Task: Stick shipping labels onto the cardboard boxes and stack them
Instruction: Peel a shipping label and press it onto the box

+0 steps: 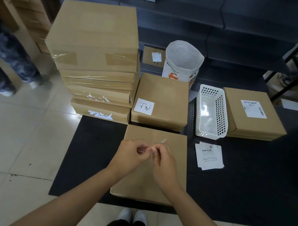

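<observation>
A plain cardboard box (167,190) lies on the black mat in front of me. Above it my left hand (131,154) and my right hand (164,160) meet, both pinching a thin clear film (162,141) whose tip sticks up; what it is exactly I cannot tell. Loose shipping labels (209,157) lie on the mat to the right. A labelled box (251,114) sits at the far right. A tall stack of boxes (96,55) stands at the left, and a box with a handwritten note (160,101) is beside it.
A white plastic basket (211,113) stands between the noted box and the labelled box. A white bag (183,61) stands behind, before grey shelving. Another person's legs (3,56) are at the left. The black mat (90,158) lies on a tiled floor.
</observation>
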Available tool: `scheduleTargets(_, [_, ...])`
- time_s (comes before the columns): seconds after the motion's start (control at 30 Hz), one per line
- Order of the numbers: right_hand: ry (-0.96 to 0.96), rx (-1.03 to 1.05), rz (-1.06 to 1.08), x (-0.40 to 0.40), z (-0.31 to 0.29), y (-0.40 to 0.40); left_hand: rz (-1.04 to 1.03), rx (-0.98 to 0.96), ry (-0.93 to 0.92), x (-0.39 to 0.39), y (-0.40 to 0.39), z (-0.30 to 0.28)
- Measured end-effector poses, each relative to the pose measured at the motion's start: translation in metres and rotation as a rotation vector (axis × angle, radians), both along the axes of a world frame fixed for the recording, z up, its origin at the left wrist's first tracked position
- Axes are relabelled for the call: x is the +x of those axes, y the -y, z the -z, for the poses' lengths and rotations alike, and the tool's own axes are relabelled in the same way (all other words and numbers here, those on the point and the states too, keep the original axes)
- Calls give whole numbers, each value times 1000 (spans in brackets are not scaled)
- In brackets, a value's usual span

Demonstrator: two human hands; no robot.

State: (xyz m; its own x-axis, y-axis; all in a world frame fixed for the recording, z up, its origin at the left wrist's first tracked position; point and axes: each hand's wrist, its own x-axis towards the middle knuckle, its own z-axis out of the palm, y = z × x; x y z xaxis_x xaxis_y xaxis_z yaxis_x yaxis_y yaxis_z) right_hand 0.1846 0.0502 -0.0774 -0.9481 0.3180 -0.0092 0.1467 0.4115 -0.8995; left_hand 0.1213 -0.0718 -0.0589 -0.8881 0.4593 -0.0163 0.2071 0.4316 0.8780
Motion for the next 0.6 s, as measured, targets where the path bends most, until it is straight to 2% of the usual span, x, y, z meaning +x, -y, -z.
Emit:
scheduleTargets(0.17, [18,-13,15,2,-1,3,22,-16,14,-2,2,1])
scheduleTargets(0.43, [34,-85,64,-1,-3,5,11,60,107,-2,2,-3])
scheduleTargets(0.6, [24,-34,46,0,2,3,23,52,107,-3,1,-4])
